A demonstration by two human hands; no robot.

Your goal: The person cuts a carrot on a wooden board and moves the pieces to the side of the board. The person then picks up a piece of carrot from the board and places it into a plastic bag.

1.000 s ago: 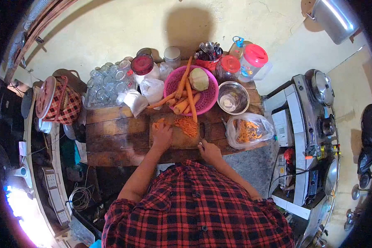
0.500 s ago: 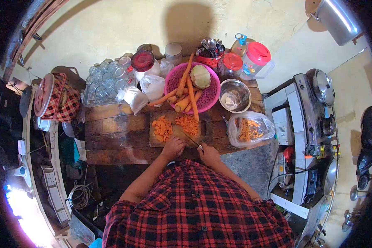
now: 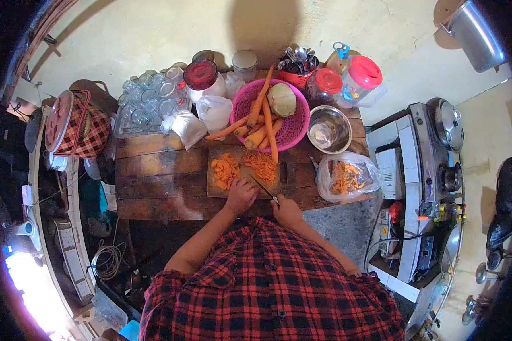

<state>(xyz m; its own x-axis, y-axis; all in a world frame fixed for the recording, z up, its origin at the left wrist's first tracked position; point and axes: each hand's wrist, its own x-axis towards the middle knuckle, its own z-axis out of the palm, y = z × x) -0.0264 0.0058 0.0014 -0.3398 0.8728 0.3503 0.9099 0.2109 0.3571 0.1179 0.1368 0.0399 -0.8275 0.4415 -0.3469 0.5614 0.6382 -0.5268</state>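
Head view: knife [image 3: 264,188] gripped in right hand [image 3: 287,210]; left hand [image 3: 242,194] curled on cutting board [image 3: 214,190], its hold hidden; carrot slices [image 3: 224,169] lie at its 11 o'clock. Fingertips should be kept tucked from the blade.

Table [image 3: 153,182] rough worn wood; cutting board [image 3: 214,190] matt wood; knife [image 3: 263,187] metal; basket [image 3: 300,126] pink plastic; bowl [image 3: 345,126] shiny metal; bag [image 3: 324,181] clear glossy plastic.
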